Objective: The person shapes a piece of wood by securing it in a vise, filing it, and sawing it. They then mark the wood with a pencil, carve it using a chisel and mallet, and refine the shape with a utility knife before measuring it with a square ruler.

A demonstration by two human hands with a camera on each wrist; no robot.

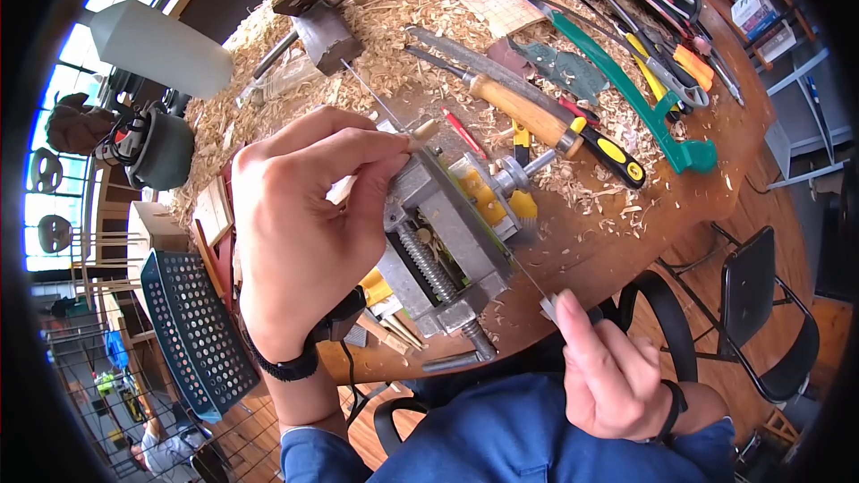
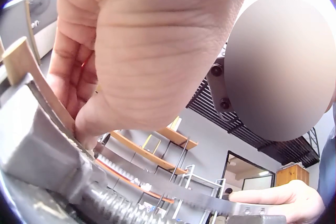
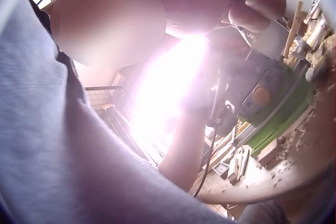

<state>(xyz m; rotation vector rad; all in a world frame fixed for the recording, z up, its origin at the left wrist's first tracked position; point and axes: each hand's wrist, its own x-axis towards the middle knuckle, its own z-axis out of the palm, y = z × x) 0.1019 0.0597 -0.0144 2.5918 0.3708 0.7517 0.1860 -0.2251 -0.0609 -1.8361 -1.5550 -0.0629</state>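
Note:
A metal vise (image 1: 470, 237) stands at the table's near edge, with a pale wooden piece (image 1: 424, 134) at its upper end. My left hand (image 1: 309, 201) pinches that piece between thumb and fingertips; in the left wrist view the wood (image 2: 20, 61) sticks up beside the vise (image 2: 34, 137). A thin metal blade (image 1: 534, 283) runs along the vise, and its far part (image 1: 371, 92) reaches up past my left fingertips. Low on the right, my right hand (image 1: 617, 380) holds the blade's near end between thumb and curled fingers. The right wrist view is washed out by glare, hiding the grip.
Wood shavings (image 1: 394, 45) cover much of the table. Beyond the vise lie a wooden-handled file (image 1: 519, 107), a red pencil (image 1: 464, 134), a green-framed saw (image 1: 617, 72) and pliers. A mallet-like block (image 1: 324, 40) sits at the back; a perforated basket (image 1: 197, 331) is at left.

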